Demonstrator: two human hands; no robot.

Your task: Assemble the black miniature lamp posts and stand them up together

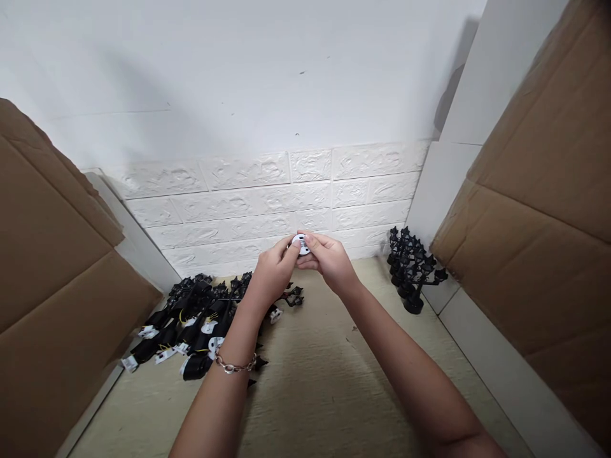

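Note:
A small round white base cover [302,244] with dark slots and markings faces me, held up in front of the wall. My left hand [277,264] grips its left side, thumb on its face and fingers curled behind. My right hand [329,257] pinches the right side with the thumb near the top edge. Whatever lies behind the disc is hidden by my fingers. Below and left of my left hand lies a pile of black miniature street lamps [195,324], several with white base pieces and yellow wires hanging out.
Several finished-looking black lamps [411,270] stand upright at the right, by the side panel. Brown cardboard sheets flank both sides, one on the left [52,242] and one on the right [539,210]. A white brick-patterned wall [248,200] closes off the back of the table [324,388].

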